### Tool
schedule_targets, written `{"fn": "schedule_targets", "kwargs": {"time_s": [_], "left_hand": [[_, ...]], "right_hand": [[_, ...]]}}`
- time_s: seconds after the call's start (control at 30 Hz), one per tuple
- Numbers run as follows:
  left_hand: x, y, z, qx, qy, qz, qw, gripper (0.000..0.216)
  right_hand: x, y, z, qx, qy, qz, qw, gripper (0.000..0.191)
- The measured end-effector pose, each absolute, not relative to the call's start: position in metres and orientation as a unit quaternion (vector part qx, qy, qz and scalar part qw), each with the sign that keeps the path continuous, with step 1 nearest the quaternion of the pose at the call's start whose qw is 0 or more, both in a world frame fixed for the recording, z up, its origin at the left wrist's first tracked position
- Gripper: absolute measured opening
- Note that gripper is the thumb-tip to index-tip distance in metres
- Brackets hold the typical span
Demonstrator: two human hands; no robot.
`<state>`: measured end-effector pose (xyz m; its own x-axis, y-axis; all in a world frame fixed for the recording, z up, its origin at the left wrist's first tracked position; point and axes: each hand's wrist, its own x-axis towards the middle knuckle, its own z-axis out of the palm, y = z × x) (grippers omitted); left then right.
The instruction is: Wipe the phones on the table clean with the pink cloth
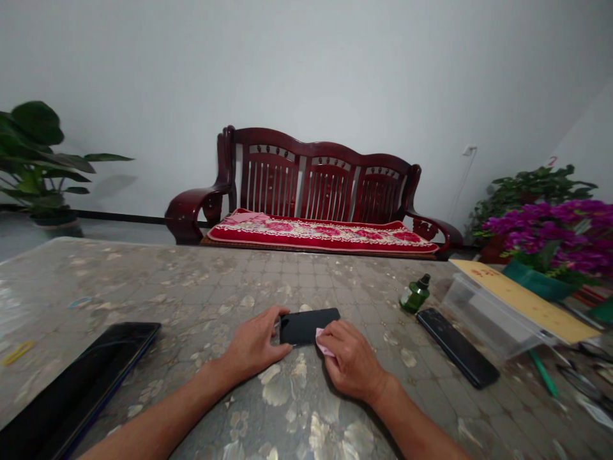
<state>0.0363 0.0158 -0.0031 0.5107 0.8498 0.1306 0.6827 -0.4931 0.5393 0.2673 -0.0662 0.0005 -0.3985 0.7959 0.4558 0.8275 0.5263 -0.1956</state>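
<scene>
Right hand: the right hand (352,358) pinches a small pink cloth-like piece (325,351) (material unclear) at the near right corner of the phone.
Left hand: the left hand (253,345) clasps the phone's left end, thumb on the near long edge, fingers by the far one.
Phone: black, rectangular, glossy-faced phone (306,324), flat between both hands; it lies leftward and away from the pinch, long axis side to side, right end slightly farther off. Neither hand is clearly nearer.
Table: grey-brown, flower-patterned tabletop (215,287) under everything.
Right side: long black handset (457,348), just beyond it a green bottle with dark cap (414,295).
Left side: large, dark, flat slab-like device (90,377), well apart.
</scene>
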Motion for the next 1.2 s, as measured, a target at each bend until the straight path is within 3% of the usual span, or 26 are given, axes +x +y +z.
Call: {"fn": "schedule_targets", "kwargs": {"time_s": [0.3, 0.53, 0.87, 1.2], "left_hand": [[0.037, 0.017, -0.004, 0.841, 0.458, 0.192, 0.217, 0.054], [0.037, 0.016, -0.003, 0.838, 0.458, 0.198, 0.221, 0.053], [0.038, 0.017, -0.001, 0.837, 0.467, 0.177, 0.223, 0.054], [0.038, 0.02, -0.004, 0.837, 0.463, 0.184, 0.227, 0.053]], "right_hand": [[0.286, -0.063, -0.003, -0.543, -0.789, -0.086, 0.274, 0.017], [0.274, -0.065, -0.001, -0.488, -0.831, -0.033, 0.267, 0.024], [0.298, -0.038, -0.012, -0.575, -0.748, -0.034, 0.329, 0.026], [0.294, -0.037, -0.007, -0.584, -0.746, -0.046, 0.316, 0.024]]}}
